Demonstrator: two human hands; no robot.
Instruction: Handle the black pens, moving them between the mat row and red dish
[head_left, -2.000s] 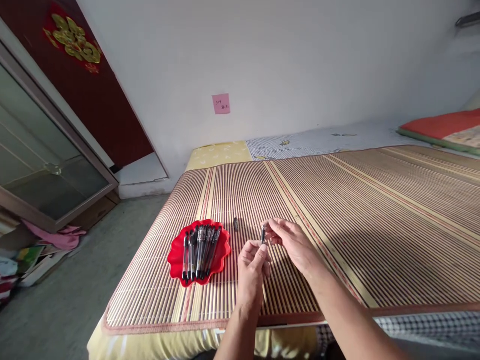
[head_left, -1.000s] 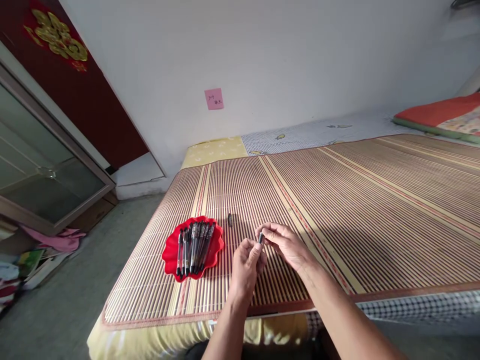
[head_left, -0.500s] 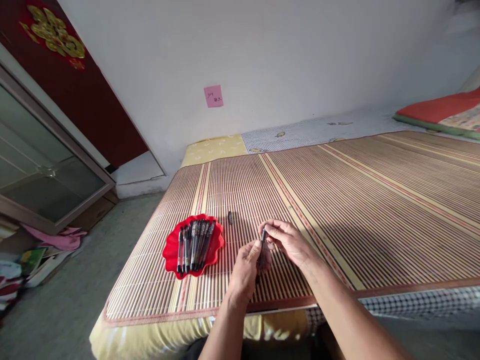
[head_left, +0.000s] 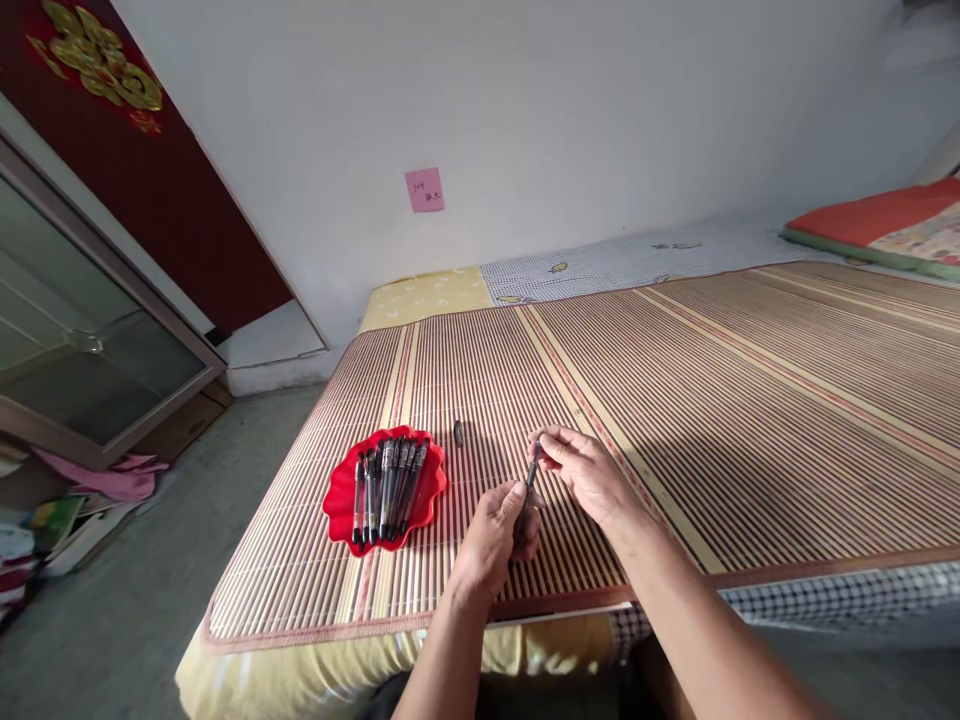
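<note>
Both my hands hold one dark pen (head_left: pixel 529 482) above the striped bamboo mat (head_left: pixel 675 400). My left hand (head_left: pixel 491 535) is closed around the pen's lower part. My right hand (head_left: pixel 581 475) pinches its upper end with thumb and fingertips. To the left, a red scalloped plate (head_left: pixel 339 492) carries several black pens (head_left: pixel 386 485) lying side by side. A small dark pen cap (head_left: pixel 458 432) lies on the mat just right of the plate, apart from both hands.
The mat covers a bed whose near edge (head_left: pixel 525 605) runs below my wrists. A pink sticky note (head_left: pixel 424 189) is on the white wall. A red-and-green pillow (head_left: pixel 877 225) lies far right. A glass door (head_left: pixel 82 340) and floor clutter (head_left: pixel 67 500) are left.
More of the pen shows between my hands now; it has lengthened from a short stub at my right fingertips. My left hand has slid slightly down and toward me. The camera drifted a little.
</note>
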